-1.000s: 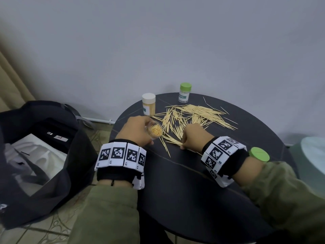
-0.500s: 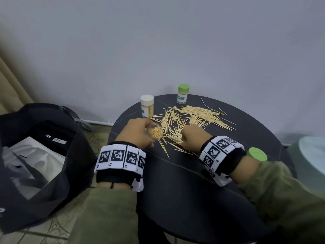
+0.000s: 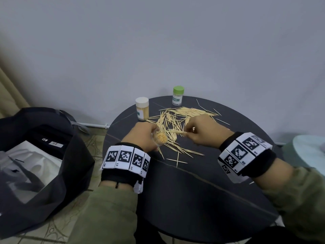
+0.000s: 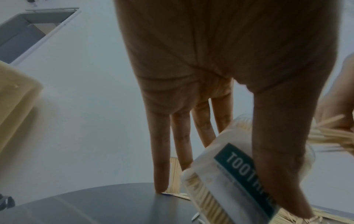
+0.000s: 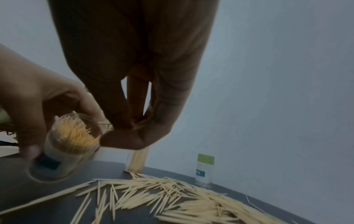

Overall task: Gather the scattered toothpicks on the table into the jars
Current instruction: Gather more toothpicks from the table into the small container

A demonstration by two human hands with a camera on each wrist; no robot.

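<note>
At the far left of the head view a dark bag [image 3: 44, 155] sat open on the floor, something white showing inside. Next came the left hand [image 3: 142, 136], its thumb and fingers curled round an open clear jar [image 3: 159, 138] tilted with its mouth toward the right hand; the jar was already well stocked with toothpicks, and the left wrist view showed a dark green label [image 4: 247, 174] on its side (only the letters "TOOTH" were readable). That hand's little finger reached straight down toward the counter [image 3: 202, 199], a round dark one.

Behind the left hand, toward the upper middle of the frame, a jar with a white lid [image 3: 142, 108] stood upright, full of toothpicks, and to its right a jar with a green lid [image 3: 178, 95] stood near the wall. Between and in front of them the scattered toothpicks [image 3: 175, 120] lay in a loose heap across the counter, with a few strays nearer the person.

The right hand [image 3: 202, 131] hung above that heap, thumb and fingertips pinching a small bundle of toothpicks [image 3: 177, 132] whose free ends pointed left at the jar's mouth, just beside it. Both wrists wore bands of black-and-white square markers over olive sleeves.
</note>
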